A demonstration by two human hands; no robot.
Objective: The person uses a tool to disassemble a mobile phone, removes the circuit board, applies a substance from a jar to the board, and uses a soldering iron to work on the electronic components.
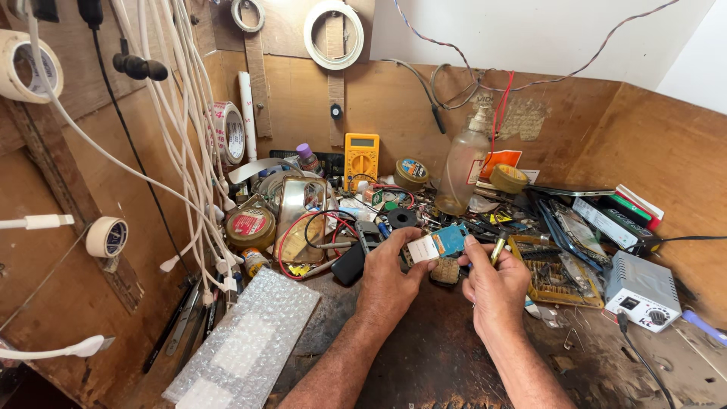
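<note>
My left hand (390, 274) grips a small blue circuit board with a white part (438, 244), held up over the dark workbench (424, 356). My right hand (496, 284) is closed around a thin tool (497, 246) whose tip points up next to the board's right edge. Both hands sit close together at the middle of the bench. A small brown gridded piece (445, 270) lies just under the board.
A yellow multimeter (361, 159), a clear bottle (462, 170), tape rolls, tins and phone parts crowd the back. Bubble wrap (250, 341) lies at the left. White cables (189, 151) hang at the left wall. A white box unit (642, 291) sits at the right.
</note>
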